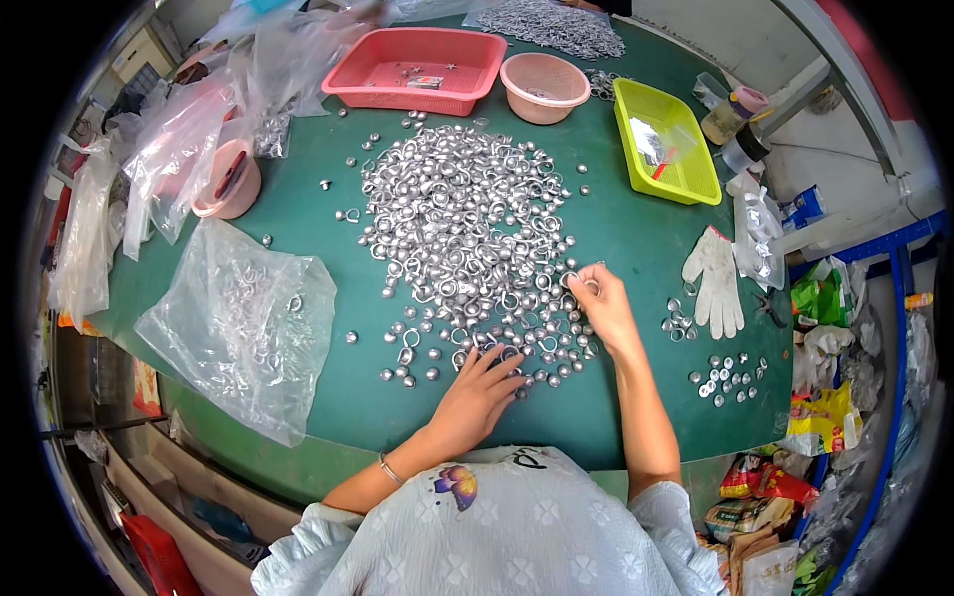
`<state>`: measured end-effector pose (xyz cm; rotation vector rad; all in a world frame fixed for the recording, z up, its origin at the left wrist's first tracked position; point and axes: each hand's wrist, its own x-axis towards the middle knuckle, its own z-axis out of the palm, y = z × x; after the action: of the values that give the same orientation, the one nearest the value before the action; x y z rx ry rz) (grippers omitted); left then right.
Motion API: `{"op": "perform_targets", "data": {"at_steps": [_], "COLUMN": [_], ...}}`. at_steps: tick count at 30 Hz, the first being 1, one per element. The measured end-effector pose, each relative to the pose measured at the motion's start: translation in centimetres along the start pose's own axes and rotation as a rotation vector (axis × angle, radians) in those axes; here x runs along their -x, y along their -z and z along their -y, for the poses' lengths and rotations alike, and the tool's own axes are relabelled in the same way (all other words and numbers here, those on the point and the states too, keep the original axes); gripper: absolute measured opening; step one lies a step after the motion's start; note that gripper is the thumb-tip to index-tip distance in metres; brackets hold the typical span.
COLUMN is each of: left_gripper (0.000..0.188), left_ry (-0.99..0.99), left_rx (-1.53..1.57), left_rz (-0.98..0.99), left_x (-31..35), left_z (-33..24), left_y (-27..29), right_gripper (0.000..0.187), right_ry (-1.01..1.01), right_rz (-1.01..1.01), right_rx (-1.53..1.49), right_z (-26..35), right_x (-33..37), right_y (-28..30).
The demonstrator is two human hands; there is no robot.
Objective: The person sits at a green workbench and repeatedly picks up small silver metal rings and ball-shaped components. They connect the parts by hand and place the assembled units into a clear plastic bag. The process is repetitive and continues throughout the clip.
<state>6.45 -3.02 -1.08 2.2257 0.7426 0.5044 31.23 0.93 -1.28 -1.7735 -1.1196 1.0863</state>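
A large heap of small silver metal pieces (pixel 447 199), some rounded like balls and some ring-shaped, lies on the green table (pixel 348 407). At the heap's near edge, my left hand (pixel 480 392) rests palm down with its fingers spread over the pieces. The hand appears to grip none of them. My right hand (pixel 604 308) is at the heap's right edge, thumb and fingers pinched together on a small silver ring-shaped piece (pixel 568 280). Its exact shape is partly hidden by the fingertips. Loose ball-like pieces (pixel 407 375) lie left of my left hand.
A clear plastic bag (pixel 248 338) with metal pieces lies left. Along the back stand a red basket (pixel 407 97), a pink bowl (pixel 545 109) and a yellow-green basket (pixel 696 189). A white glove (pixel 715 283) and small groups of metal pieces (pixel 728 380) are at right.
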Motion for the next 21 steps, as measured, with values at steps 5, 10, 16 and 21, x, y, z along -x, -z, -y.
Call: {"op": "perform_targets", "data": {"at_steps": [5,10,16,21], "left_gripper": [0.032,0.037,0.033,0.029], "left_ry": [0.073,0.121,0.117,0.090], "left_rx": [0.368,0.581,0.482,0.107], "left_rz": [-0.217,-0.315,-0.274,-0.282], "left_x": [-2.1,-4.0,-4.0,-2.4], "left_z": [-1.1,-2.7,-2.0,-0.5], "left_y": [0.9,1.5,1.2,1.2], "right_gripper": [0.007,0.007,0.014,0.011], "right_ry": [-0.170,-0.200,-0.146,0.185], "right_rz": [0.387,0.542,0.340,-0.456], "right_rx": [-1.081,-1.275,-0.962,0.346], "right_z": [1.6,2.7,1.0,-5.1], "right_x": [4.0,6.5,6.9,3.6], "right_y": [-0.5,-1.3,-0.4,6.8]}}
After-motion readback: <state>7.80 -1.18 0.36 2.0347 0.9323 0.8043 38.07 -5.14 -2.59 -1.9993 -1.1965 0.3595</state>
